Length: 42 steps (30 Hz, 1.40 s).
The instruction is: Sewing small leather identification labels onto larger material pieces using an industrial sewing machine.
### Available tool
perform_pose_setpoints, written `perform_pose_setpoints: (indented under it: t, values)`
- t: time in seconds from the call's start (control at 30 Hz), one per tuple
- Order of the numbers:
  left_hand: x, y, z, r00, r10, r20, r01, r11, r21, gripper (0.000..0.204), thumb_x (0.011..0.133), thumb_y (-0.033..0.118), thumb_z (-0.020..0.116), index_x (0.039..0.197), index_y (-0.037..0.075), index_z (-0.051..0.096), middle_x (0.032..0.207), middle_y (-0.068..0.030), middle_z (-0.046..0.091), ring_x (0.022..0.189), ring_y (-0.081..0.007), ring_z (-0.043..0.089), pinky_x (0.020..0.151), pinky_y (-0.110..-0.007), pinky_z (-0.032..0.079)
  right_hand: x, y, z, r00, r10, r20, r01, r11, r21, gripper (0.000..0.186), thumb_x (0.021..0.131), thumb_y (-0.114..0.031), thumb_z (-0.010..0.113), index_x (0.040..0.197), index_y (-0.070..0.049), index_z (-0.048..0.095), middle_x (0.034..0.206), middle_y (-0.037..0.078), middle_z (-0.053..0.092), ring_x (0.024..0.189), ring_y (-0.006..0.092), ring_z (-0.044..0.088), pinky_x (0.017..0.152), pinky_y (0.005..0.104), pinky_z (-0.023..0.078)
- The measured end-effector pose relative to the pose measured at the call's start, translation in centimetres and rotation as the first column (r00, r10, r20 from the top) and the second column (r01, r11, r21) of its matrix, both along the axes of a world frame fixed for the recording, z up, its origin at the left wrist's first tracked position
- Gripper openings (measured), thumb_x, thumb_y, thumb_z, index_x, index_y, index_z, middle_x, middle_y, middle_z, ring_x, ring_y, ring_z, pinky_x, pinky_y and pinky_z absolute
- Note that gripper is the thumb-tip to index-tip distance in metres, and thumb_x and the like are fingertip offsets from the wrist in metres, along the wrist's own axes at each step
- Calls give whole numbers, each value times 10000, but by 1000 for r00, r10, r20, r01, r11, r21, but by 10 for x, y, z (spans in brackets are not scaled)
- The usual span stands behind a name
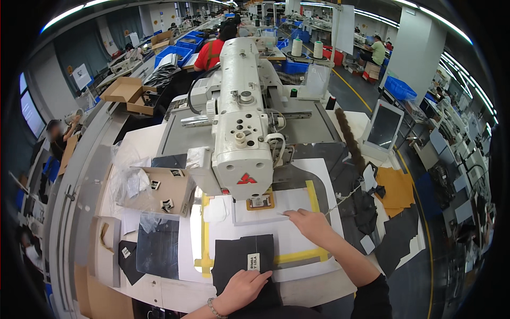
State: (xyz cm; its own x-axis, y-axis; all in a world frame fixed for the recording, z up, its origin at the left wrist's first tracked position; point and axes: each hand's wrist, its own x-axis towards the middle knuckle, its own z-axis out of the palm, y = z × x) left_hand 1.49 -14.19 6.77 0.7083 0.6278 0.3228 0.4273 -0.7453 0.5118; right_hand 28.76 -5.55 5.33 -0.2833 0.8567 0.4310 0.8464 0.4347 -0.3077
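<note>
My left hand (244, 290) rests on a dark fabric piece (234, 255) at the front of the work area, fingers stretched across its lower part. A small pale label (254, 261) with dark lettering lies on that fabric, just above my fingers. Farther right, my right hand (311, 225) has thumb and forefinger pressed together at the right edge of a white sheet (247, 219); what they pinch is too small to make out. Above the sheet stands the white sewing machine head (241, 154). Beneath its needle area sits a small yellow-brown frame (260, 201) around a pale patch.
Yellow tape (297, 257) borders the white work surface. At left, a shallow cardboard box (154, 191) holds several small labels beside clear plastic. Mustard fabric (396, 191), dark scraps (396, 231) and a tilted screen (383, 126) are at right. Another person in red (207, 55) sits beyond the machine.
</note>
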Motion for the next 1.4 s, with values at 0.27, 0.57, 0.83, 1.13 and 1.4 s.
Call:
perform_pose_setpoints:
  t: [0.27, 0.57, 0.83, 1.13, 1.4]
  values:
    - [1, -6, 7, 998, 26, 62, -26, 1000, -7, 299, 805, 50, 665, 1102, 42, 637, 733, -32, 517, 646, -188, 539, 593, -311, 421, -33, 22, 5, 838, 221, 500, -343, 924, 167, 533, 755, -263, 656, 1284, -260, 584, 738, -35, 476, 598, 101, 535, 542, 253, 391]
    - [2, -4, 1, 998, -3, 58, 4, 1000, -17, 319, 802, 38, 655, 1120, 39, 632, 748, -30, 520, 650, -186, 536, 597, -310, 416, -43, 22, -4, 817, 275, 506, -427, 879, 211, 468, 729, -150, 598, 1189, -228, 639, 781, -82, 532, 642, 74, 540, 565, 236, 374]
    - [-1, -5, 5, 999, 6, 48, -5, 1000, -21, 360, 790, 33, 693, 1144, 65, 639, 726, -28, 516, 639, -195, 521, 594, -315, 411, -46, 21, -19, 830, 347, 438, -416, 907, 71, 360, 755, -185, 596, 1109, -177, 653, 868, -61, 608, 651, 112, 609, 615, 274, 449]
    - [-63, 50, 7, 903, 430, 25, -356, 778, -518, 319, 911, 101, 601, 1220, 27, 576, 776, -116, 606, 665, -225, 579, 651, -318, 476, -8, 20, -8, 890, 189, 415, -268, 953, 141, 347, 746, -164, 604, 1081, -220, 675, 730, -47, 526, 592, 106, 573, 578, 281, 408]
    - [-71, 82, -12, 917, 397, 32, -276, 692, -667, 411, 870, 65, 647, 1266, 40, 542, 807, -124, 654, 722, -218, 638, 705, -299, 506, 43, -2, 17, 938, -106, 331, 50, 984, 173, 370, 729, -215, 751, 1093, -178, 695, 692, -7, 513, 600, 173, 534, 554, 318, 362]
